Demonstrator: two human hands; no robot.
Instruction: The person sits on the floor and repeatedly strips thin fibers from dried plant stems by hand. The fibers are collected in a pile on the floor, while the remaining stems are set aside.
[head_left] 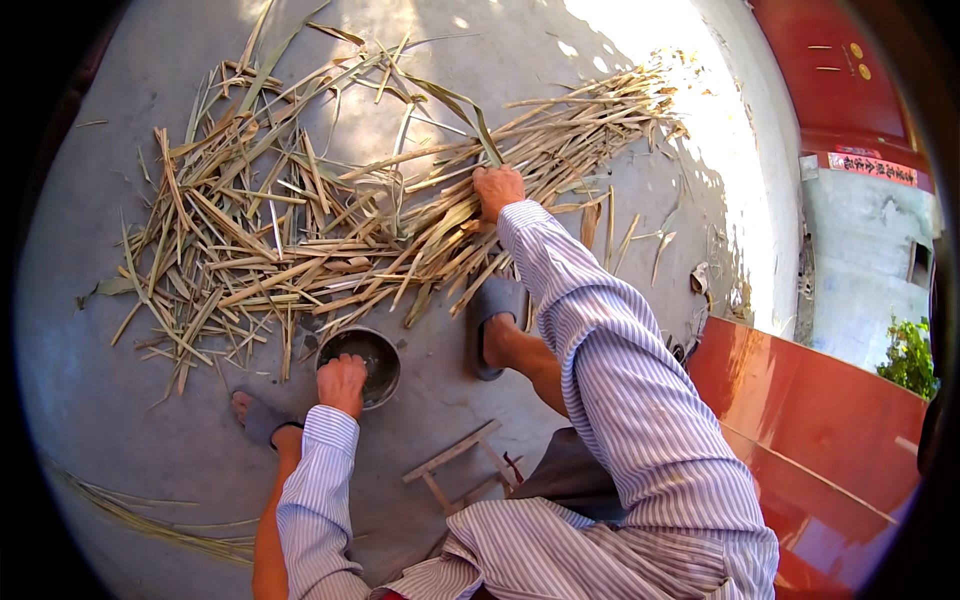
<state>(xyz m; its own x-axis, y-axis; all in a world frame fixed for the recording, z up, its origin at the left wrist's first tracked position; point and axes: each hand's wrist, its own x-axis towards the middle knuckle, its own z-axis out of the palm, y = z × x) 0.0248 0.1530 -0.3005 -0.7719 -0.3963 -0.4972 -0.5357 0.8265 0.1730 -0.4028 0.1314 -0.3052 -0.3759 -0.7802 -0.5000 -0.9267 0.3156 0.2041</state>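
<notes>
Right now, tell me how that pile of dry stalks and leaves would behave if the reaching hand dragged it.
The pile of dry stalks probably weighs little: thin, pale, dried strips. It would likely come apart rather than move as one, since pieces lie loose and crisscrossed on the concrete floor. Under the right hand, the longer stems look fairly stiff, the leaves floppy.

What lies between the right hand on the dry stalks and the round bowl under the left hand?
Loose dry stalks cover the ground from the right hand down to the rim of the bowl, where the left hand rests. The person's sandalled right foot stands just beside that line. Nothing else visible does.
</notes>
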